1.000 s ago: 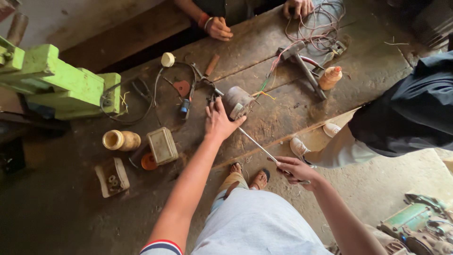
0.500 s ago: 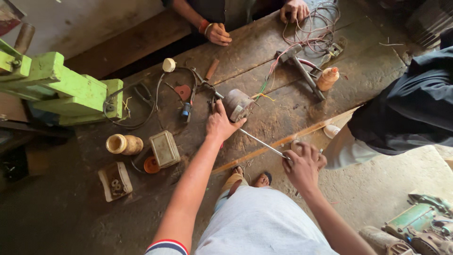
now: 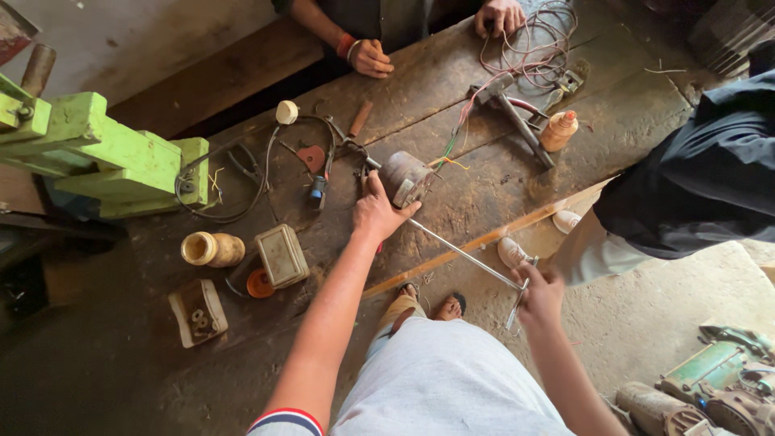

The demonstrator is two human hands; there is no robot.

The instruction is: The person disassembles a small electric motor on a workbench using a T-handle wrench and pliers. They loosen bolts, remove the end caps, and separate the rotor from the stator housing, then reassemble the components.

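- Nearest the camera, the right hand (image 3: 539,297) is closed around the handle end of a long metal rod (image 3: 468,258), off the edge of the tabletop (image 3: 484,186), above the floor.
- A short cross-bar sticks down from that fist; the wrist is bent inward, elbow tucked toward the body, a pose that looks like a turning grip.
- The rod runs up and left from there, straight to the small motor (image 3: 404,179) on the tabletop.
- The left hand (image 3: 377,214) is pressed on the near side of the motor, fingers spread and curled against its casing, arm stretched out nearly straight.
- So the hands are well apart: one clamped on the rod, one bracing the motor.
- Progress, by my read: the rod is engaged with the motor and both grips are set; the motor looks whole, with coloured wires trailing from it, so the work on it seems mid-way, not finished.
- Left of the motor: pliers (image 3: 343,145), a red disc, a black cable, a small tin box (image 3: 281,254) and a jar (image 3: 211,249).
- Farther out, a green machine (image 3: 97,157) sits at the left edge.
- At the far side, another person's hands (image 3: 373,58) rest near a tangle of wire (image 3: 537,40); a third person stands at right.
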